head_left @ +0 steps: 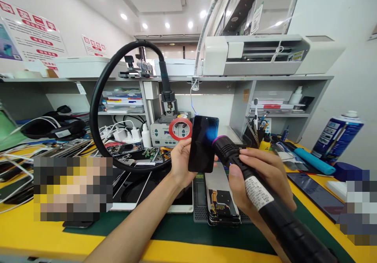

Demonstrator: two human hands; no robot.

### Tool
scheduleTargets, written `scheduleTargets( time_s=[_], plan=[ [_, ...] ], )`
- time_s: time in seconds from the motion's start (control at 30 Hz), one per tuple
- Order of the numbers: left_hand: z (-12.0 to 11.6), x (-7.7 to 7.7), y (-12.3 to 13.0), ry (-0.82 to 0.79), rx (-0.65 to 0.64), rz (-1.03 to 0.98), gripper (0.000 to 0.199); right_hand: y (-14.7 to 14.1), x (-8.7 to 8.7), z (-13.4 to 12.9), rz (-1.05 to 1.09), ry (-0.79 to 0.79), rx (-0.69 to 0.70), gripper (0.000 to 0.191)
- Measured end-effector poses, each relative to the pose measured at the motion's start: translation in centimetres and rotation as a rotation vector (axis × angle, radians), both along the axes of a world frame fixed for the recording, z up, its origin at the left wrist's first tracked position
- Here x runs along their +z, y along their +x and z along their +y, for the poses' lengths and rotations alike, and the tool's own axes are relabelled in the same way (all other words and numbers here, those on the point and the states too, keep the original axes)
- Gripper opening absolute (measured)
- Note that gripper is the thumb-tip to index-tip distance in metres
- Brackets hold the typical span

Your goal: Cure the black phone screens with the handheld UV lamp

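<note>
My left hand [181,161] is closed around the edges of a black smartphone [200,147], held upright with its dark screen towards me. In my right hand [260,170] is a thick black flashlight [284,217] with a white printed label. Its purple-rimmed head points at the phone's right side, close to the glass, and a blue glow shows there. Below them, a stack of phone screens [222,196] lies partly on a grey mat [200,202], the top one with its flex cable exposed. Part of each hand's fingers is hidden behind what it holds.
A looped black hose [96,109] rises at the left near a grey benchtop unit [160,133] and a red tape roll [180,129]. White-edged tablets [179,208] lie left of the stack. A blue spray can [337,137] and dark glass panel [316,194] are at the right.
</note>
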State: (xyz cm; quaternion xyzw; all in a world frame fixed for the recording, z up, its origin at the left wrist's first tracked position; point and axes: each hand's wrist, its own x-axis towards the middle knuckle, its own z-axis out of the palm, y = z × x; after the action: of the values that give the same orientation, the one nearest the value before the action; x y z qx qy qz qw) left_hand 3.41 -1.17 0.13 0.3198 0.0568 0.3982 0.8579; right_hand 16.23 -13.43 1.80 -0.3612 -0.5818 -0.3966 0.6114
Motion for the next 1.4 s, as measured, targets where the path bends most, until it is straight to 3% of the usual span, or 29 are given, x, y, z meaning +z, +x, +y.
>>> scheduleTargets(
  time_s=[0.43,0.8,1.4],
  plan=[
    [0.1,0.6,0.0,-0.012,0.032,0.006,0.040,0.2,0.0,0.2,-0.055,-0.023,0.015,0.025],
    [0.6,0.1,0.0,0.005,0.035,-0.015,0.039,-0.4,-0.2,0.2,0.004,0.007,0.080,0.024],
    [1.1,0.3,-0.3,0.066,-0.006,-0.020,0.050,-0.7,-0.1,-0.2,-0.003,-0.132,0.182,0.013]
  ],
)
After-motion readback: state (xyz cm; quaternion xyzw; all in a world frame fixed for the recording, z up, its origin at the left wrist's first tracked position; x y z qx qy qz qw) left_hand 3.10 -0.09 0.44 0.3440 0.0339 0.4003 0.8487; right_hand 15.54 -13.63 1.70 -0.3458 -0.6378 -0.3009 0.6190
